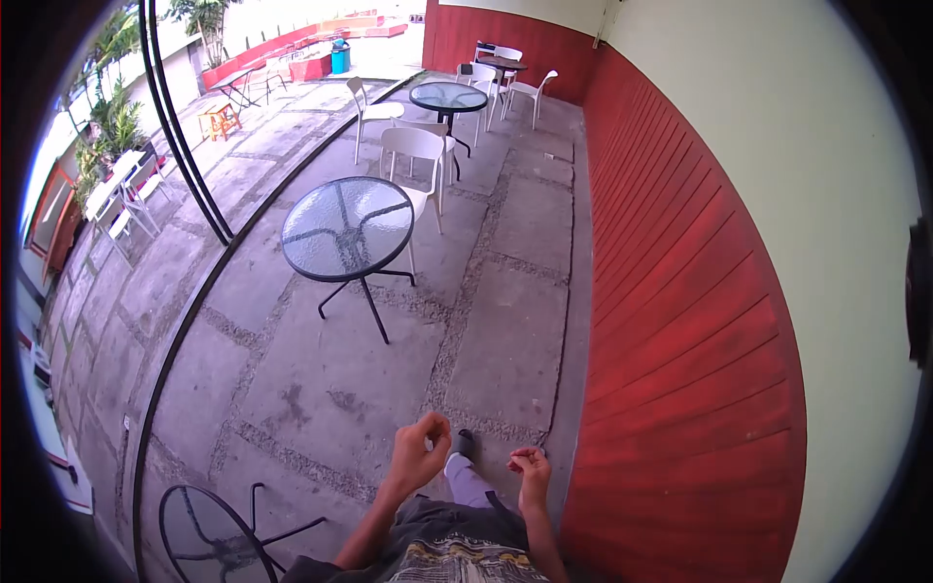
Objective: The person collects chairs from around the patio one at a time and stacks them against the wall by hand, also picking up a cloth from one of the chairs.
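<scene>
My left hand (421, 453) is in front of my body at the bottom of the view, its fingers curled round toward the thumb. I see nothing in it. To its right, my right hand (531, 468) is held up with the fingers bent in toward the palm, and no object shows there either. Both hands are in the air, apart from each other and from any furniture. Below them are my dark shorts (428, 520) and patterned shirt (462, 562). One foot in a dark shoe (465, 444) is forward on the paved floor (340, 389).
Ahead stands a round glass table (347, 228) with a white chair (412, 146) behind it. Another glass table (448, 96) and more white chairs are farther back. A third glass table (209, 534) is at lower left. A red panelled wall (690, 340) runs along the right.
</scene>
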Available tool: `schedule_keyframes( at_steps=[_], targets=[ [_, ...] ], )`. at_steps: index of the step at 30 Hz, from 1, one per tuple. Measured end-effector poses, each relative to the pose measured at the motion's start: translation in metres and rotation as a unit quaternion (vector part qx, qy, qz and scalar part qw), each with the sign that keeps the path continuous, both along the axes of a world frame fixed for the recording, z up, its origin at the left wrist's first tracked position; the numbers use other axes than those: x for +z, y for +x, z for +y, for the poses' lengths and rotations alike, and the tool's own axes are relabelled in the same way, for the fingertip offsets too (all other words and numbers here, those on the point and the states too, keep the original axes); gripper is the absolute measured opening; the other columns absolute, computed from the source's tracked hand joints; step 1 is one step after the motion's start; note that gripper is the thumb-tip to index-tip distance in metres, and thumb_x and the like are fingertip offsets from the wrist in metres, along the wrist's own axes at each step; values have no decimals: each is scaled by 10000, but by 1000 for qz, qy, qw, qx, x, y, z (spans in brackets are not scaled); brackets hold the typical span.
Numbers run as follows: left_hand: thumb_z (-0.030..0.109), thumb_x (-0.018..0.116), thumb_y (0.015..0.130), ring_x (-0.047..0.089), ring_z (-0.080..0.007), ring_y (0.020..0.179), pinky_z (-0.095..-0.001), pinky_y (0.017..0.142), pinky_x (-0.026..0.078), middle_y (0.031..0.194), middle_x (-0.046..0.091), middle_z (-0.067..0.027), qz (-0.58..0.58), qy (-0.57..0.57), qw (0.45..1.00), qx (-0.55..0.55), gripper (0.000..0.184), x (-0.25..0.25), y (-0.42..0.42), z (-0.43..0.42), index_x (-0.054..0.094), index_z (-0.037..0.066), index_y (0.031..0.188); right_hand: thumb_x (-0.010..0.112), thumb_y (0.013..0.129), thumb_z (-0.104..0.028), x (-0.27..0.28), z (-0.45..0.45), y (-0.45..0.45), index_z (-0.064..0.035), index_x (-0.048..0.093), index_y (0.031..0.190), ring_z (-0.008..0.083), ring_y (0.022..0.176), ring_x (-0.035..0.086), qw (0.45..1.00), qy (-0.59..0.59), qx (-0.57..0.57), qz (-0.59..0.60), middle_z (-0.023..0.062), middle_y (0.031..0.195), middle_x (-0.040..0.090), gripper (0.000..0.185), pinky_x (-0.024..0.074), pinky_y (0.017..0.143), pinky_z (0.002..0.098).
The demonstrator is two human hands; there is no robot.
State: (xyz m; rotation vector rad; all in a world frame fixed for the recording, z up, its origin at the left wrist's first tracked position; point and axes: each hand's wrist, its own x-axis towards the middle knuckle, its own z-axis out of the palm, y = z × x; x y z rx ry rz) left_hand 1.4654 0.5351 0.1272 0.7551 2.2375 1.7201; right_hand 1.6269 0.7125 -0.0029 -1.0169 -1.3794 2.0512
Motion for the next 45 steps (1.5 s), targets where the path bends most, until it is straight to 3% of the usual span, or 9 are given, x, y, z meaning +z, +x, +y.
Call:
schedule_keyframes(
  at_steps=[3,9,16,24,31,33,40,45],
  targets=[
    [3,616,796,641,-214,652,-318,653,493,704,624,-121,1,-7,1000,5,75,-3,-61,43,581,4,863,604,859,-20,25,68,-81,-46,617,903,123,705,613,1000,19,-1,6,37,819,642,52,497,692,263],
    [-11,608,806,635,-208,669,-322,656,489,706,623,-120,13,-8,991,134,63,9,-168,93,578,-8,861,596,870,-36,60,178,-242,-51,606,897,109,721,597,995,55,66,43,28,835,624,32,498,724,264],
    [-26,583,798,543,-113,673,-281,647,447,695,586,-69,-51,27,972,227,35,-45,-296,150,565,-27,827,600,900,-67,71,232,-414,-39,626,958,111,791,616,967,73,241,32,32,893,636,69,503,773,261],
    [23,583,831,569,-136,594,-304,605,461,642,588,-97,-69,3,985,161,78,-88,-555,274,634,12,889,608,911,-87,65,320,-626,-40,624,999,112,811,623,955,91,283,9,37,932,641,102,504,776,261],
    [70,600,849,648,-224,704,-335,651,486,765,665,-112,60,59,988,131,185,-46,-751,355,688,48,1010,612,910,-90,69,356,-792,-44,617,1010,116,803,626,956,74,284,7,42,942,643,111,509,765,258],
    [73,605,851,661,-222,753,-340,688,490,805,683,-105,27,47,990,130,189,-38,-788,360,688,48,1018,612,911,-93,70,363,-837,-43,617,1009,115,798,627,957,63,282,8,42,941,644,110,509,758,255],
    [50,600,854,680,-191,808,-331,746,498,830,706,-83,-34,27,982,183,185,-73,-907,378,691,41,1014,609,912,-59,42,412,-998,-34,624,1006,99,805,613,942,41,332,14,27,924,632,99,503,748,243],
    [36,580,862,661,-167,805,-302,718,497,889,709,-79,-126,13,958,258,217,-113,-1018,391,669,32,1059,616,904,-98,-22,472,-1133,-58,585,1068,103,787,615,935,13,351,-36,22,958,596,171,508,722,255]
  ],
)
